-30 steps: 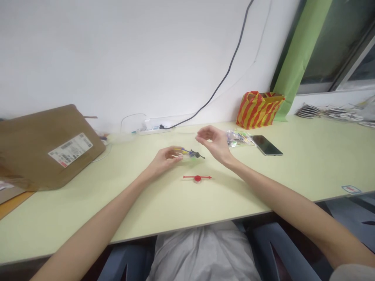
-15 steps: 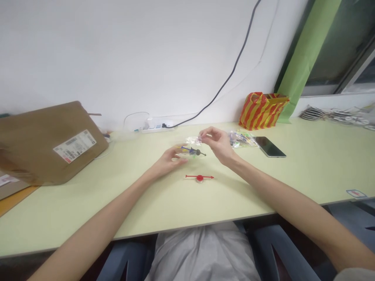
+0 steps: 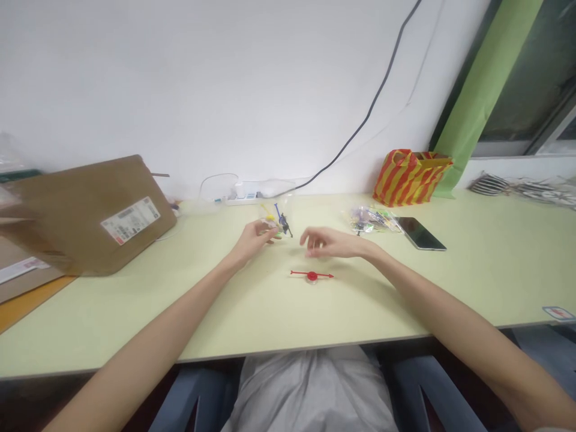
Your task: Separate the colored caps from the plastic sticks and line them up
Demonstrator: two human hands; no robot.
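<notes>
Single head-worn camera, looking forward and down across the tabletop [image 3: 252, 318]. Lap [image 3: 310, 390] lies nearest, at the bottom edge; forearms [image 3: 175, 312] run in from the lower corners; left hand [image 3: 251, 241] and right hand [image 3: 330, 243] sit near frame centre, at middle range. Wall [image 3: 180, 78] fills the upper part; window [image 3: 517, 114] at upper right.
</notes>
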